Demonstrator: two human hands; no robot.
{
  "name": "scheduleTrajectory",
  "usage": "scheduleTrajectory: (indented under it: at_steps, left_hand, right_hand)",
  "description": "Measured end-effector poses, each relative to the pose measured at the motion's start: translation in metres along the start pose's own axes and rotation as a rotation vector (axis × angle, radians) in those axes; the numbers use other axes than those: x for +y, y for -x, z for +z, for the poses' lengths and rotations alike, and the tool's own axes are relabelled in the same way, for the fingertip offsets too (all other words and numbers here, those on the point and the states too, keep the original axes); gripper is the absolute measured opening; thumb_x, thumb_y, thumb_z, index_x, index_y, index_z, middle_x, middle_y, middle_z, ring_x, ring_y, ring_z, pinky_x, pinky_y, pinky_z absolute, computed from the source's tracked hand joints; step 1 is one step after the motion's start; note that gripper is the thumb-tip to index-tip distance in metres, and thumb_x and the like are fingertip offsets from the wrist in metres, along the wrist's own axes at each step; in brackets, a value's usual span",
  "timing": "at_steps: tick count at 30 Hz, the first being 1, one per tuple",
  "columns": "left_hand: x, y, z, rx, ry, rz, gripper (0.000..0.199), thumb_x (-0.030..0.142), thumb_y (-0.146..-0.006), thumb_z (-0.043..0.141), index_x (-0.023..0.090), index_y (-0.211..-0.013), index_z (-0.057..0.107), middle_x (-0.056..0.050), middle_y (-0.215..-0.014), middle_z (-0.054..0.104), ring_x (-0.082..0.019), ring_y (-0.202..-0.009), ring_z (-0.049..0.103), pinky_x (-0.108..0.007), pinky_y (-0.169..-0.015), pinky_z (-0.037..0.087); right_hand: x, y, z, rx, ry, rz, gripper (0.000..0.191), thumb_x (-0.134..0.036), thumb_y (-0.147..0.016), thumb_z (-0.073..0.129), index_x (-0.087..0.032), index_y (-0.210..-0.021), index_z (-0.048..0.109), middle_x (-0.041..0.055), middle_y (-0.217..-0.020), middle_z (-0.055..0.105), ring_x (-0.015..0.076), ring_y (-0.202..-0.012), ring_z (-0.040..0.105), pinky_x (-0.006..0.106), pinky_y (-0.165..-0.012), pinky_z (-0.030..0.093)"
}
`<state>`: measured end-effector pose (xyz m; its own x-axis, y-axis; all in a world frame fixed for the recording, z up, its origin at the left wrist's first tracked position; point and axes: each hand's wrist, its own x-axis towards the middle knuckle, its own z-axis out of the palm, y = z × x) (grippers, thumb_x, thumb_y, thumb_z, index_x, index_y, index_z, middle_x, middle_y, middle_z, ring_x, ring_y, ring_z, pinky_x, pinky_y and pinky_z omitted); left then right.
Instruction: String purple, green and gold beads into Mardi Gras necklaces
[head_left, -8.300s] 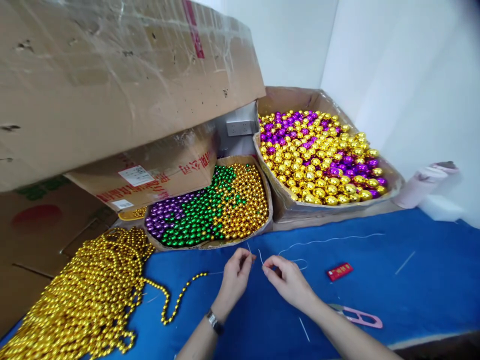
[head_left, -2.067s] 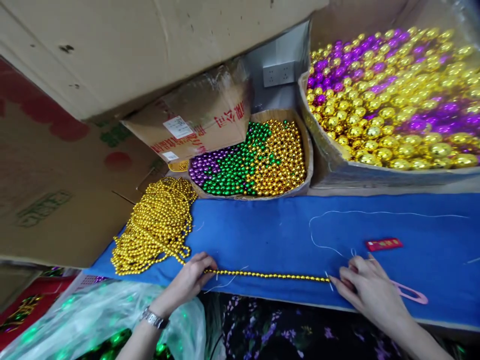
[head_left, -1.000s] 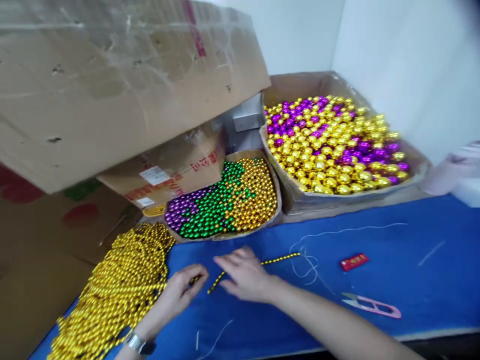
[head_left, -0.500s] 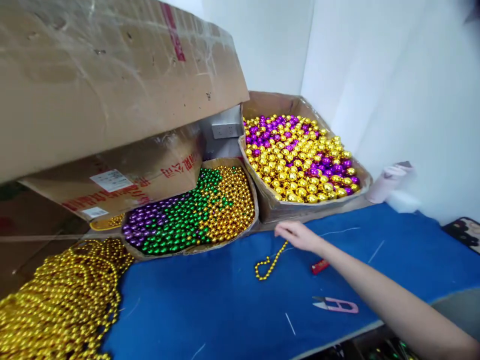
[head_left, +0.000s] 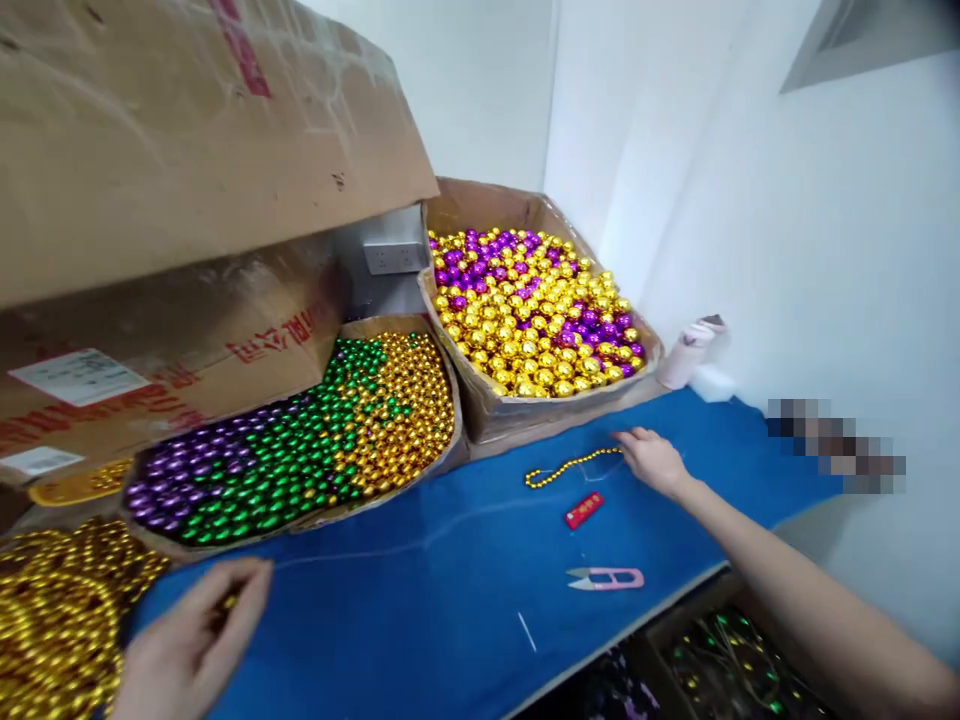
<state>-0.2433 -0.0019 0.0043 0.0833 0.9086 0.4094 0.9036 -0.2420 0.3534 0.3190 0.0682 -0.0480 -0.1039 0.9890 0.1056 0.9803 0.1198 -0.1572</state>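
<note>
Head view: left hand [head_left: 187, 625], lower left, curls around gold beads [head_left: 229, 602]; right hand [head_left: 654, 460], right of centre, pinches a bead string [head_left: 585, 460].

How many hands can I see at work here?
2: the left hand at lower left, near the gold pile, and the right hand farther off, at one end of the bead string. No others show.
</note>
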Motion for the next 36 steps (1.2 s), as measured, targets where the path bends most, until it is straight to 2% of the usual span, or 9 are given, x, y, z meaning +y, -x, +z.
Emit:
scheduleTrajectory:
  at_steps: [2, 4, 9, 12, 15, 19, 23, 31, 36]
  left_hand:
    - [0.010, 0.003, 0.027, -0.026, 0.061, -0.030, 0.032, 0.053, -0.081, 0.045, 0.023, -0.086, 0.055, 0.002, -0.073, 0.067, -0.015, -0.060, 0.061, -0.022, -0.056, 0.049]
    - [0.017, 0.008, 0.042, -0.063, 0.104, -0.065, 0.031, 0.051, -0.080, 0.046, 0.022, -0.083, 0.054, 0.002, -0.067, 0.065, -0.015, -0.056, 0.060, -0.022, -0.053, 0.047]
    - [0.022, 0.014, 0.039, -0.050, 0.176, -0.181, 0.031, 0.049, -0.081, 0.044, 0.020, -0.078, 0.053, 0.003, -0.059, 0.056, -0.013, -0.050, 0.052, -0.021, -0.048, 0.042]
    - [0.026, 0.015, 0.030, -0.053, 0.230, -0.197, 0.030, 0.047, -0.082, 0.045, 0.019, -0.078, 0.053, 0.003, -0.062, 0.055, -0.013, -0.055, 0.051, -0.021, -0.051, 0.042]
    - [0.031, 0.017, 0.024, -0.041, 0.252, -0.200, 0.029, 0.046, -0.083, 0.045, 0.019, -0.078, 0.054, 0.001, -0.066, 0.057, -0.014, -0.059, 0.053, -0.022, -0.054, 0.043]
    - [0.035, 0.019, 0.018, -0.033, 0.228, -0.219, 0.028, 0.045, -0.082, 0.047, 0.019, -0.077, 0.055, 0.001, -0.065, 0.058, -0.015, -0.059, 0.054, -0.022, -0.053, 0.042]
    - [0.039, 0.020, 0.014, -0.019, 0.238, -0.201, 0.028, 0.044, -0.081, 0.047, 0.019, -0.077, 0.055, 0.000, -0.067, 0.060, -0.016, -0.063, 0.057, -0.022, -0.054, 0.043]
    - [0.033, 0.010, 0.015, -0.017, 0.075, -0.185, 0.029, 0.043, -0.088, 0.039, 0.018, -0.085, 0.055, -0.001, -0.072, 0.063, -0.015, -0.059, 0.057, -0.023, -0.055, 0.044]
    - [0.021, 0.018, 0.024, -0.211, -0.168, -0.113, 0.030, 0.041, -0.087, 0.043, 0.019, -0.098, 0.061, -0.008, -0.098, 0.066, -0.024, -0.088, 0.060, -0.035, -0.081, 0.045]
  right_hand:
    - [-0.018, 0.029, 0.002, -0.062, -0.012, -0.116, 0.026, -0.033, -0.092, 0.050, -0.017, -0.111, 0.056, 0.0050, -0.108, 0.060, 0.0175, -0.092, 0.060, 0.038, -0.080, 0.049]
    - [-0.037, 0.059, 0.008, -0.163, -0.048, -0.280, 0.020, -0.041, -0.088, 0.054, -0.029, -0.103, 0.061, -0.0032, -0.097, 0.063, 0.0122, -0.086, 0.061, 0.025, -0.077, 0.049]
    - [-0.056, 0.101, 0.028, -0.207, -0.077, -0.447, 0.022, -0.036, -0.089, 0.052, -0.029, -0.108, 0.061, 0.0029, -0.092, 0.065, 0.0191, -0.089, 0.061, 0.031, -0.079, 0.049]
    - [-0.070, 0.093, 0.032, -0.173, -0.100, -0.462, 0.029, -0.023, -0.095, 0.035, -0.024, -0.112, 0.058, 0.0066, -0.093, 0.064, 0.0187, -0.087, 0.062, 0.030, -0.078, 0.049]
    - [-0.108, 0.074, 0.027, -0.135, -0.125, -0.451, 0.035, -0.019, -0.098, 0.023, -0.020, -0.118, 0.051, 0.0091, -0.103, 0.061, 0.0151, -0.087, 0.063, 0.025, -0.075, 0.050]
    - [-0.172, 0.047, 0.023, -0.127, -0.083, -0.499, 0.030, -0.037, -0.095, 0.038, -0.025, -0.120, 0.049, 0.0059, -0.103, 0.059, 0.0166, -0.078, 0.065, 0.027, -0.068, 0.052]
    - [-0.213, 0.030, 0.032, -0.145, 0.020, -0.531, 0.024, -0.033, -0.092, 0.048, -0.018, -0.109, 0.056, 0.0064, -0.096, 0.061, 0.0194, -0.077, 0.063, 0.031, -0.061, 0.051]
    - [-0.209, 0.025, 0.035, -0.168, 0.073, -0.527, 0.025, -0.037, -0.095, 0.042, -0.019, -0.099, 0.060, 0.0025, -0.091, 0.063, 0.0141, -0.071, 0.064, 0.026, -0.059, 0.050]
    - [-0.184, 0.038, 0.034, -0.151, 0.020, -0.489, 0.031, -0.042, -0.094, 0.037, -0.025, -0.111, 0.057, 0.0055, -0.096, 0.062, 0.0205, -0.069, 0.068, 0.027, -0.052, 0.049]
